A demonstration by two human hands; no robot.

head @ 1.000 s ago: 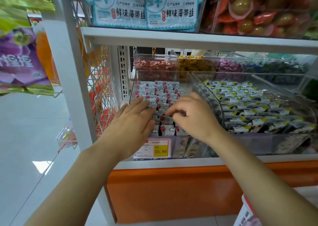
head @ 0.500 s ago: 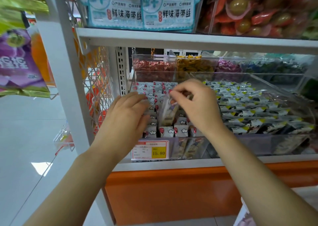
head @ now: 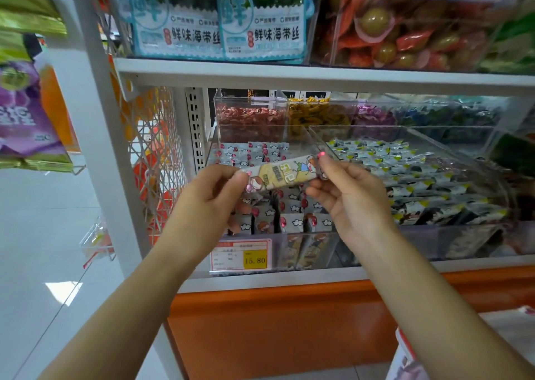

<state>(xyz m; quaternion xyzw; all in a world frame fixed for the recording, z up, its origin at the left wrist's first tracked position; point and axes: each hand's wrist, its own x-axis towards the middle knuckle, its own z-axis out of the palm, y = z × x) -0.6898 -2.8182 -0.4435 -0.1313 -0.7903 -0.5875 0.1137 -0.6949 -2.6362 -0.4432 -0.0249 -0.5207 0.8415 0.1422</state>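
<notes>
A long snack packet [head: 279, 175] with a cartoon print lies level in the air in front of the shelf. My left hand [head: 212, 203] pinches its left end and my right hand [head: 347, 197] pinches its right end. Below and behind the packet stands a clear plastic bin [head: 304, 246] filled with several upright packets of the same kind, their white and red tops showing. A price tag [head: 242, 255] reading 15.80 is fixed to the bin's front.
A second clear bin [head: 451, 234] of dark packets with yellow marks stands to the right. Bins of wrapped candy [head: 250, 119] sit behind. A white shelf board [head: 289, 74] runs overhead with seaweed bags on it. A white upright post [head: 95, 113] stands left, an orange base panel [head: 275, 321] below.
My right hand pulled one packet up out of the bin. My left hand lifted off the packets and took the packet's other end. The packet now lies level between both hands.
</notes>
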